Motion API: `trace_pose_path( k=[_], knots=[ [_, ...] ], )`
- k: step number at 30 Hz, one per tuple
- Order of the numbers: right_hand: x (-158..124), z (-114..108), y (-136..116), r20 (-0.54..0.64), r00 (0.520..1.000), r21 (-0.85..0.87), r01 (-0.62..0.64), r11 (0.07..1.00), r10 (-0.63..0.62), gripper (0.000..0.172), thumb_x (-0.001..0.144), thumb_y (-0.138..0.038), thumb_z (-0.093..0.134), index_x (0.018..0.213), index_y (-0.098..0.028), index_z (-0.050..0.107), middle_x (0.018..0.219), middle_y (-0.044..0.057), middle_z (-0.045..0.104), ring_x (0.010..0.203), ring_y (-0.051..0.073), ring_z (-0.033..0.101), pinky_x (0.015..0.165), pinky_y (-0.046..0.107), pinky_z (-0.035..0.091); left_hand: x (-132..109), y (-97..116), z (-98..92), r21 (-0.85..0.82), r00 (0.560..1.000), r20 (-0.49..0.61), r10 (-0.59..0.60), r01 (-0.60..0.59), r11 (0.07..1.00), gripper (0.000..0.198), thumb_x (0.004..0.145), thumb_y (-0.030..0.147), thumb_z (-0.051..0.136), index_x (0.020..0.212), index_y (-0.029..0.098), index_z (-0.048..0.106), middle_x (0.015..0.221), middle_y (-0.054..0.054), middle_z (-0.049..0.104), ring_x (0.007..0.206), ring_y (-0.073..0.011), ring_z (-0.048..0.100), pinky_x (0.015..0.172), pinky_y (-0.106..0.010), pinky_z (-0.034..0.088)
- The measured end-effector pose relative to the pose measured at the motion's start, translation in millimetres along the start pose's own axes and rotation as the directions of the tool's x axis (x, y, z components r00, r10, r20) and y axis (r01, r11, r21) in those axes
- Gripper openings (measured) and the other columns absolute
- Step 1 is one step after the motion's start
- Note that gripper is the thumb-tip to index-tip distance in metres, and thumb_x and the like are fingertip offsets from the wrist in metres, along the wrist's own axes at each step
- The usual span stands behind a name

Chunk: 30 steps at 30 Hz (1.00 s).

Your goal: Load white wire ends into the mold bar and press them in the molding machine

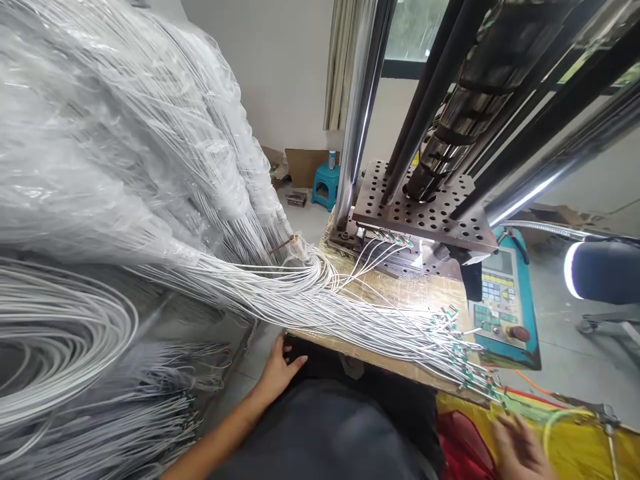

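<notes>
My left hand [280, 367] rests at the near edge of the bench, thumb spread from the fingers, with nothing visible in it. Just beyond it runs a thick bundle of white cables [320, 310] across the covered bench top [410, 290]. Small green and metal connectors [463, 357] tip the cable ends on the right. Close to the nearest tips is my right hand [520, 443], slightly blurred, its fingers stretched out and apparently holding nothing. Several cables lead into the press [425, 210], where a row of connectors [393, 238] sits under its perforated plate.
Plastic-wrapped cable bundles [150, 133] hang at the left above coiled cables [65, 333]. A control panel [505, 300] stands right of the press, with a lamp [600, 270] farther right. Yellow cloth [580, 447] and an air gun [610, 427] are at lower right. A blue stool [327, 185] stands behind.
</notes>
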State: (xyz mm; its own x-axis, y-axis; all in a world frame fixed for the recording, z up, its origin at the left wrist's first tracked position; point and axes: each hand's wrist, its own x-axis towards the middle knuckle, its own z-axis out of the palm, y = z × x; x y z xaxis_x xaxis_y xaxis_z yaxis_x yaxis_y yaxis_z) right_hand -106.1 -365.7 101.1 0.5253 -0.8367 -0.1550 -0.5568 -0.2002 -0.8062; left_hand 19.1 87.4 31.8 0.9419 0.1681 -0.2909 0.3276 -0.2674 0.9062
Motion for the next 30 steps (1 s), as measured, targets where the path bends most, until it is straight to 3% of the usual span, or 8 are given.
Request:
trace_pose_path(
  k=[1,3,7,9,13,19,23,30],
  knots=[
    [-3,16,7,0.083,0.996,0.035,-0.025,0.999,0.022,0.090,0.061,-0.066,0.075,0.139,-0.025,0.058,0.121,0.015,0.071,0.122,0.044,0.063,0.106,0.062,0.049,1,-6,7.9,-0.035,0.996,-0.080,0.042,-0.045,0.998,0.083,0.064,0.044,0.084,0.137,0.019,0.053,0.140,-0.018,0.058,0.117,-0.0302,0.066,0.090,-0.043,0.059],
    [-2,49,8,0.202,0.979,0.071,0.026,0.997,-0.039,0.092,0.057,-0.063,0.079,0.136,-0.023,0.057,0.116,0.011,0.073,0.120,0.042,0.065,0.109,0.057,0.047,8,-6,21.1,-0.047,0.981,-0.121,0.152,-0.159,0.986,0.089,0.063,0.041,0.086,0.139,0.018,0.046,0.143,-0.018,0.056,0.128,-0.0295,0.061,0.104,-0.044,0.053],
    [9,85,-3,0.126,0.950,0.090,0.277,0.957,-0.287,0.080,0.059,-0.060,0.079,0.126,-0.021,0.062,0.111,0.010,0.074,0.121,0.039,0.062,0.118,0.059,0.033,22,12,37.8,-0.034,0.944,-0.185,0.274,-0.284,0.958,0.082,0.065,0.039,0.086,0.134,0.017,0.045,0.131,-0.016,0.064,0.131,-0.0288,0.059,0.114,-0.046,0.044],
    [11,86,-3,0.106,0.945,0.149,0.294,0.944,-0.311,0.077,0.060,-0.056,0.082,0.125,-0.019,0.062,0.111,0.010,0.074,0.118,0.037,0.063,0.116,0.059,0.036,25,17,42.6,-0.047,0.932,-0.223,0.285,-0.303,0.952,0.080,0.065,0.036,0.085,0.132,0.018,0.045,0.126,-0.015,0.066,0.129,-0.0295,0.060,0.114,-0.047,0.045],
    [7,80,3,0.116,0.971,0.242,0.176,0.954,-0.208,0.076,0.056,-0.049,0.088,0.121,-0.018,0.063,0.107,0.009,0.075,0.112,0.035,0.066,0.110,0.057,0.043,23,19,47.2,-0.095,0.930,-0.228,0.289,-0.316,0.944,0.081,0.065,0.032,0.085,0.133,0.018,0.043,0.124,-0.014,0.066,0.126,-0.0295,0.062,0.112,-0.048,0.047],
    [-4,84,-11,0.058,0.964,0.175,0.248,0.953,-0.261,0.062,0.061,-0.047,0.087,0.112,-0.016,0.068,0.117,0.012,0.073,0.124,0.037,0.060,0.117,0.058,0.035,16,25,52.0,-0.095,0.930,-0.304,0.207,-0.246,0.965,0.076,0.063,0.032,0.085,0.127,0.018,0.048,0.119,-0.013,0.069,0.119,-0.0294,0.066,0.107,-0.047,0.051],
    [-8,84,-24,0.052,0.960,0.118,0.269,0.956,-0.276,0.064,0.063,-0.048,0.085,0.115,-0.016,0.067,0.124,0.014,0.070,0.130,0.038,0.055,0.120,0.059,0.029,14,25,54.0,-0.076,0.929,-0.319,0.189,-0.224,0.972,0.078,0.061,0.033,0.087,0.126,0.018,0.048,0.118,-0.013,0.069,0.116,-0.0300,0.067,0.105,-0.048,0.052],
    [-8,84,-24,0.063,0.976,0.101,0.202,0.974,-0.209,0.069,0.061,-0.053,0.084,0.118,-0.019,0.065,0.120,0.012,0.072,0.129,0.040,0.056,0.117,0.057,0.034,13,23,55.0,-0.071,0.932,-0.294,0.214,-0.245,0.967,0.077,0.066,0.034,0.085,0.129,0.018,0.045,0.116,-0.013,0.070,0.118,-0.0302,0.067,0.104,-0.048,0.053]
  ],
)
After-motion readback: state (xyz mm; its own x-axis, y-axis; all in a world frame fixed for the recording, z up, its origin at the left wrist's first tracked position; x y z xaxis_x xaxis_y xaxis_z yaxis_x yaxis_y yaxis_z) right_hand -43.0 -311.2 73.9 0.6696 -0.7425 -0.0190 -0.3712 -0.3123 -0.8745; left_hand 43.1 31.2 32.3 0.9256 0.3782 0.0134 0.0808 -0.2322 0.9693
